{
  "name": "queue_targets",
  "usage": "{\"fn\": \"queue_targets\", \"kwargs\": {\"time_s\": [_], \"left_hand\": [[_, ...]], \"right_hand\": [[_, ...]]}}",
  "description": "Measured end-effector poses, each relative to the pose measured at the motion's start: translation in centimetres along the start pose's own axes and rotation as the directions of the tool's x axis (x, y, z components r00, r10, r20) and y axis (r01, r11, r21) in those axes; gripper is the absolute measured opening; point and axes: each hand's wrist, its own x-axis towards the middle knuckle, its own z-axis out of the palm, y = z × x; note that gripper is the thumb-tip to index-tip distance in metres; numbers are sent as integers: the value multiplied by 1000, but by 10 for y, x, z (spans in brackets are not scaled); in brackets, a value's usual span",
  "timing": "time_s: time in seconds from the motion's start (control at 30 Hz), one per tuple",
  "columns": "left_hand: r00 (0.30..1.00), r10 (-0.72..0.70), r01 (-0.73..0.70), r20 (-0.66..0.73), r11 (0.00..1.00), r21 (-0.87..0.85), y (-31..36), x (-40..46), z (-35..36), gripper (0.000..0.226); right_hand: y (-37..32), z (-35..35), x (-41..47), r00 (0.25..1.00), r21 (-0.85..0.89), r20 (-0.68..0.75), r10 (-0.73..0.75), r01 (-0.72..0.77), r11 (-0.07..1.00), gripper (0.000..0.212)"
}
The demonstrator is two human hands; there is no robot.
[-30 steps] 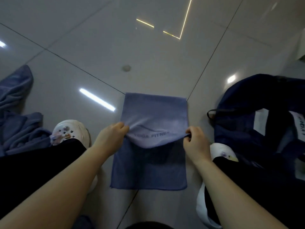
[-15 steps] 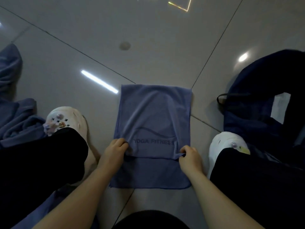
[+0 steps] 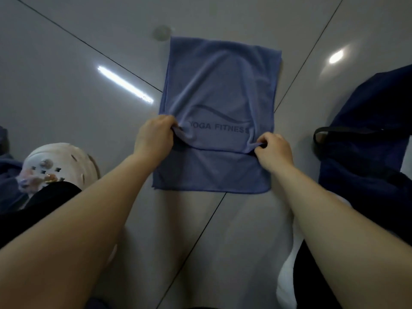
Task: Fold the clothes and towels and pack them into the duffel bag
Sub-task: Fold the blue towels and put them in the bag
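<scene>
A blue towel [image 3: 219, 92] printed "YOGA FITNESS" lies on the grey tiled floor in the middle of the view, its upper layer folded over a lower layer. My left hand [image 3: 153, 136] grips the left corner of the upper layer's near edge. My right hand [image 3: 275, 150] pinches the right corner of that same edge. The edge lies partway down the lower layer, which shows as a strip below it. The dark navy duffel bag [image 3: 367, 139] sits at the right, its black strap [image 3: 341, 130] looping toward the towel.
A white clog [image 3: 60, 161] with charms is on my left foot at the left, black trousers beside it. More blue cloth [image 3: 9, 181] lies at the far left edge. A white shoe [image 3: 287, 279] shows at the lower right. Glossy floor stretches beyond the towel.
Both hands have drawn the upper layer's edge toward me and down onto the lower layer, flattening the fold. The view has tilted down, so the bag and cloth pile have slid outward.
</scene>
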Motion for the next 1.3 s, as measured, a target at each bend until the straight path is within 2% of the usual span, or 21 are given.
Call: {"fn": "queue_targets", "kwargs": {"time_s": [0.07,0.1,0.2,0.3,0.4,0.5,0.57,0.63,0.7,0.73,0.83,0.93,1.0,1.07,1.13,1.2,1.3], "left_hand": [[999,-46,45,-29,999,-15,2,12,-12,22],[997,-43,40,-57,998,-49,3,13,-21,23],[987,70,-85,-145,991,-104,2,7,-51,22],[969,165,-186,-182,977,-107,2,-6,-80,13],[945,233,-264,-229,958,-115,8,-33,-93,10],[956,275,-285,-101,953,-103,4,-79,-77,11],[967,255,-253,17,965,-62,-5,-106,-55,11],[968,232,-230,96,973,-30,-11,-123,-32,21],[967,218,-218,130,976,-14,-11,-131,-13,26],[971,201,-201,126,980,-11,-10,-134,-8,24],[986,156,-154,63,987,-35,-12,-138,3,26],[974,225,-226,29,973,47,-18,-137,5,30],[954,287,-295,84,949,114,-22,-134,5,27],[928,343,-366,148,914,174,-25,-132,2,27],[914,356,-395,196,893,216,-25,-130,-2,27],[921,316,-365,228,904,221,-21,-129,-5,27],[931,235,-297,278,932,207,-11,-128,-8,30]], "right_hand": [[-6,-15,6,997,-49,-2,-72,72,996,17],[-10,-24,6,993,-40,-47,-105,103,994,17],[-22,-56,-10,946,21,-252,-204,216,976,13],[-28,-79,-38,871,37,-412,-268,310,950,5],[-24,-81,-71,831,68,-488,-269,343,937,6],[-7,-54,-101,886,75,-381,-264,314,946,8],[9,-30,-111,944,60,-236,-229,249,967,4],[28,-8,-113,986,-11,-49,-158,158,987,14],[45,8,-111,983,-73,111,-143,152,986,25],[50,13,-110,977,-92,146,-155,170,981,29],[56,17,-105,969,-178,140,-202,226,958,30],[53,18,-99,942,-345,101,-319,334,877,23],[50,16,-95,909,-467,100,-405,402,787,21],[45,12,-88,874,-520,135,-467,464,717,19],[39,7,-82,874,-542,213,-437,478,692,14],[39,3,-78,919,-502,211,-332,393,770,13],[30,-12,-76,963,-240,190,-189,232,943,7]]}}
